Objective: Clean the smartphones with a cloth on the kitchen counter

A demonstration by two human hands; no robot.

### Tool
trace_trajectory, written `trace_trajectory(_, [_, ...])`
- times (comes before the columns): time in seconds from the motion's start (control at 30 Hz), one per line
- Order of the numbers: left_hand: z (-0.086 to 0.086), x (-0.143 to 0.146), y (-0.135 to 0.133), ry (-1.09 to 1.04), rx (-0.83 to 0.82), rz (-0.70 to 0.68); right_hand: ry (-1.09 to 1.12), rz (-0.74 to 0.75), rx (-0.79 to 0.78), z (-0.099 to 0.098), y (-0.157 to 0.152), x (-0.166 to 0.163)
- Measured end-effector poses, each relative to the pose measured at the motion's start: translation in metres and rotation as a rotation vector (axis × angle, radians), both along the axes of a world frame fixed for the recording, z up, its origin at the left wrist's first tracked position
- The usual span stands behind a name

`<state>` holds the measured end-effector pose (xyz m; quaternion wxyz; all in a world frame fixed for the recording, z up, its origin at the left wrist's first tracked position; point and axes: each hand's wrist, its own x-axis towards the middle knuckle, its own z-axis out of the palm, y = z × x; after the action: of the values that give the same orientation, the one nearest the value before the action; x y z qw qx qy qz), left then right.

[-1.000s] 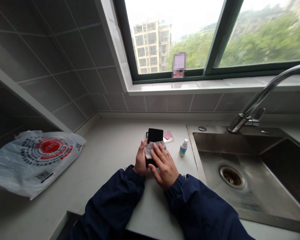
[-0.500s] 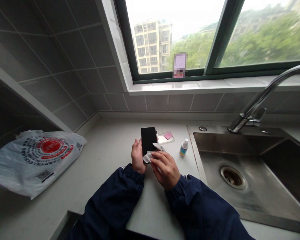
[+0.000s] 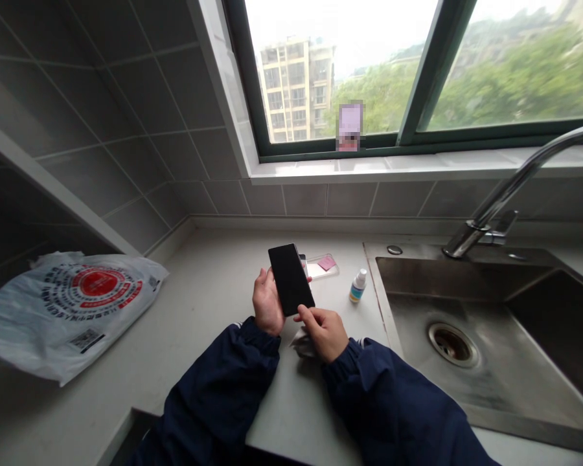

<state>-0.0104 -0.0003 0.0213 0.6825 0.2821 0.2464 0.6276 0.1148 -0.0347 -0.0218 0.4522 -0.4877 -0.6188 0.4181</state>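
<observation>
My left hand (image 3: 267, 303) holds a black smartphone (image 3: 290, 278) from beneath, its dark screen facing up and its top tilted leftward. My right hand (image 3: 324, 329) is closed at the phone's lower right corner, thumb and index finger up against it. A crumpled pale grey cloth (image 3: 305, 342) hangs from under the right hand's fingers, partly hidden by them. Behind the phone lies a clear phone case (image 3: 331, 272) with a pink piece of paper (image 3: 327, 263) on it. To the right of the hands stands a small white bottle (image 3: 357, 286) with a blue and yellow label.
A steel sink (image 3: 505, 323) with a chrome faucet (image 3: 486, 194) takes up the right side. On the left, a white plastic bag (image 3: 92, 317) with red and black print lies on the pale counter (image 3: 199, 285). A window (image 3: 340, 77) is at the back.
My right hand has drawn the cloth off the screen, down towards me, to the phone's lower corner. The phone has turned slightly, its top now leaning left.
</observation>
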Motion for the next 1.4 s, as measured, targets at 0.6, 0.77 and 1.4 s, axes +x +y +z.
trace_trajectory(0.6, [-0.006, -0.004, 0.006, 0.161, -0.061, -0.031, 0.503, -0.044, -0.394, -0.012, 0.012, 0.0])
trace_trajectory(0.77, [-0.015, -0.007, 0.011, 0.509, -0.083, 0.183, 0.56, -0.132, -0.408, -0.019, 0.02, 0.004])
trace_trajectory(1.4, [-0.046, -0.021, 0.021, 0.992, 0.044, 0.393, 0.574, -0.306, -0.522, -0.026, 0.037, 0.017])
